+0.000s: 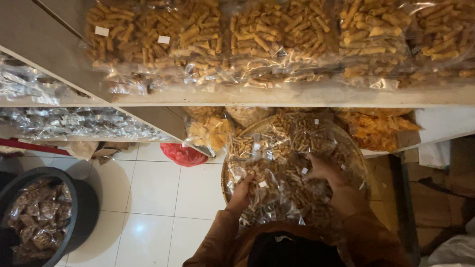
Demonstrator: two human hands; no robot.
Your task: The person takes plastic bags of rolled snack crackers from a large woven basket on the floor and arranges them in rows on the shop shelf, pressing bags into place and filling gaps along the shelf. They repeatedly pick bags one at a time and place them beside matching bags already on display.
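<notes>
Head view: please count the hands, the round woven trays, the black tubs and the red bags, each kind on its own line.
Hands: 2 (left hand, right hand)
Round woven tray: 1
Black tub: 1
Red bag: 1
Total: 5

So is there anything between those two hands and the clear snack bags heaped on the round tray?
Nothing visible. The left hand and right hand both rest directly on the clear snack bags piled on the round woven tray. The shelf of bagged snacks sits above, clear of the hands.
</notes>
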